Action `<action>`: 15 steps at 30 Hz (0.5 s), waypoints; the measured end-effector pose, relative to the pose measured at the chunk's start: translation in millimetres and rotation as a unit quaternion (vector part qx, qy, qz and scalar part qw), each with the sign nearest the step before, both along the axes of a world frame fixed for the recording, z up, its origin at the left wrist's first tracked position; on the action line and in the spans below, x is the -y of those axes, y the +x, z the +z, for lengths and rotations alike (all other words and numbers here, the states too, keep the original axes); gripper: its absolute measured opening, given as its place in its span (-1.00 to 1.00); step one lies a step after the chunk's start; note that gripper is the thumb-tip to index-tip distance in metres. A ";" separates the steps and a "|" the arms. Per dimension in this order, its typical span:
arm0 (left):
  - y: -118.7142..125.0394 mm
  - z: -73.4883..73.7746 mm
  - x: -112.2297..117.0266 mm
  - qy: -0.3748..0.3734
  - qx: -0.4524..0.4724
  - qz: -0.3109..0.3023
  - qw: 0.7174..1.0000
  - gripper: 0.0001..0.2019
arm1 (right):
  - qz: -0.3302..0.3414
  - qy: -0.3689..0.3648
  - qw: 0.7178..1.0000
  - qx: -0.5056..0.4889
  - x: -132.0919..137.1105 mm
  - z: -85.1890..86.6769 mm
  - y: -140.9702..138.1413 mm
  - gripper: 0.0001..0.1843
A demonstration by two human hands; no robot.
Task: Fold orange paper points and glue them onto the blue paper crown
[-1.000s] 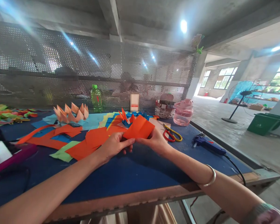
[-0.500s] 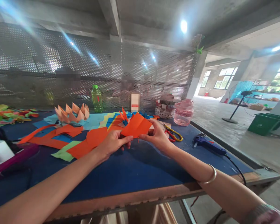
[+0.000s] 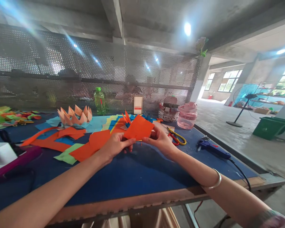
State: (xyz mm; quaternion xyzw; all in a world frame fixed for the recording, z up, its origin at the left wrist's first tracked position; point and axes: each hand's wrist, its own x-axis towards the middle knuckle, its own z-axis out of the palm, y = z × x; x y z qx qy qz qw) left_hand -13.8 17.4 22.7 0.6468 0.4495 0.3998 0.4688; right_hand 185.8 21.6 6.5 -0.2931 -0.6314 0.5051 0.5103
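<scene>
Both my hands hold a folded sheet of orange paper point(image 3: 139, 127) above the blue work table point(image 3: 137, 177). My left hand point(image 3: 115, 146) pinches its lower left corner between thumb and fingers. My right hand point(image 3: 158, 140) grips its right edge. Loose orange paper offcuts point(image 3: 90, 147) and a green paper scrap point(image 3: 67, 154) lie just left of my left hand. A small folded orange and blue paper figure point(image 3: 126, 119) stands beyond the sheet. A metal bangle point(image 3: 215, 181) circles my right wrist.
Yellow-handled scissors point(image 3: 177, 137) and a blue glue gun point(image 3: 212, 150) with a black cord lie to the right. Paper lotus shapes point(image 3: 74, 115), a green bottle point(image 3: 99, 101), a pink jar point(image 3: 186, 116) and a woven basket point(image 3: 168, 112) line the far side, before a perforated metal screen.
The orange sheet has been opened out flatter and now stands more upright between my hands. My hands have stayed in nearly the same place.
</scene>
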 end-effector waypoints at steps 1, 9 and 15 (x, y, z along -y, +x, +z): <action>-0.1 -1.5 -0.6 -0.002 0.005 0.001 1.000 -0.53 | 0.012 -0.001 1.000 0.000 1.2 -0.2 -1.8 -0.40; 3.7 -10.9 2.3 -0.015 0.011 -0.040 0.999 -0.57 | 0.004 -0.044 0.999 0.007 5.9 -6.9 -7.9 -0.59; 4.3 -8.6 0.4 -0.001 0.007 -0.051 0.999 -0.58 | -0.041 -0.083 0.996 -0.012 -1.3 -7.3 -2.3 -0.68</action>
